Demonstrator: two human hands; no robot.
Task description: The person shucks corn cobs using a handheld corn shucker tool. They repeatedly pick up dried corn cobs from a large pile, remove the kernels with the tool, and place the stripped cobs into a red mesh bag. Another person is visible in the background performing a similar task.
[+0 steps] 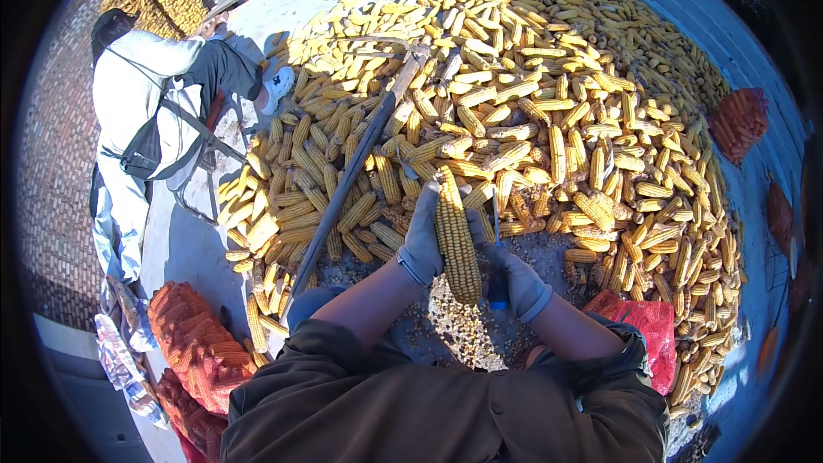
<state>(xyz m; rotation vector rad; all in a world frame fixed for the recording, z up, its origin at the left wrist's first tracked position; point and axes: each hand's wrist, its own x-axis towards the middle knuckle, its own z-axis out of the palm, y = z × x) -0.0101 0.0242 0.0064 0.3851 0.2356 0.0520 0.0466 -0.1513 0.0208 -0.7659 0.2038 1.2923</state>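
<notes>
A grey work glove covers my left hand [422, 233], which grips a large yellow ear of corn [458, 238] nearly upright in front of my body. Its fingers show behind the ear's right side. Close by on the right, my gloved right hand [522, 280] is closed around the blue and black handle of a screwdriver [497, 292]. The thin metal shaft points away from me, beside the ear and apart from it. Loose kernels [460, 325] lie scattered on the concrete beneath my hands. Beyond them rises a big heap of husked corn ears [514, 109].
A long-handled tool [360, 154] rests across the heap, its metal head at the far end. Filled red mesh sacks [199, 341] stand at left; another sack [739, 123] sits at far right. Red mesh [649, 334] lies by my right elbow. A seated person [154, 90] is at upper left.
</notes>
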